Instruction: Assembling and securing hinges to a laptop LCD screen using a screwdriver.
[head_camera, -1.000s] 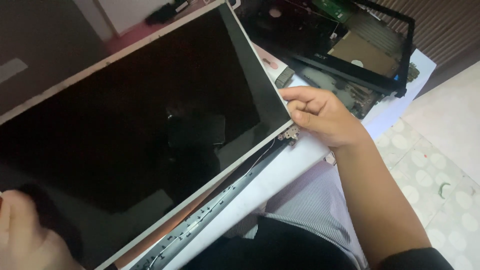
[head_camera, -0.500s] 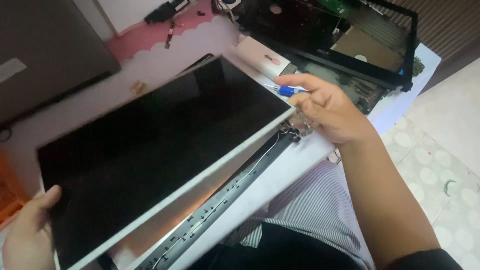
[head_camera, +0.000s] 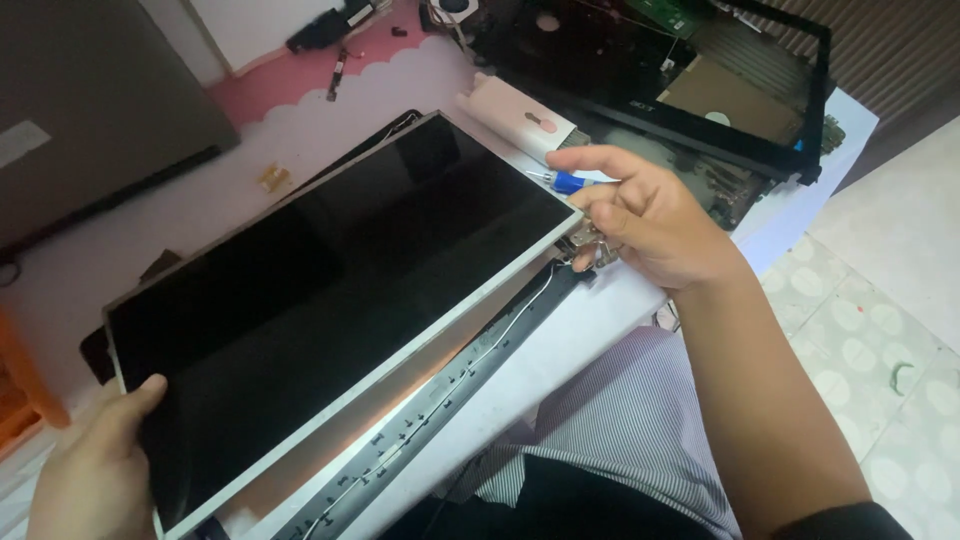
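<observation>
**Bare Display Panel Held at Two Corners: Risks and Surroundings**

The display panel (head_camera: 330, 320) was tilted above the lid shell (head_camera: 440, 400), its near edge raised. The left hand (head_camera: 95, 470) gripped the panel's near-left corner, thumb pressed on the glass face; the fingers beneath were hidden. The right hand (head_camera: 650, 225) sat at the panel's far-right corner, index finger extended, the others curled and pinching the small metal hinge bracket (head_camera: 590, 245).

Probable hazards: thumb pressure on the glass could have marked or cracked it. Support at two corners only could have let the panel twist or slip. The thin cable (head_camera: 500, 335) along the shell, below the panel, could have snagged if the panel was lifted further.

The panel lay over a white table (head_camera: 600, 330) with a pink mat (head_camera: 290, 85) beyond it. Right of the panel sat a blue-handled screwdriver (head_camera: 562, 181) and a black laptop bezel (head_camera: 760, 100). A tiled floor (head_camera: 900, 340) lay further right.
</observation>
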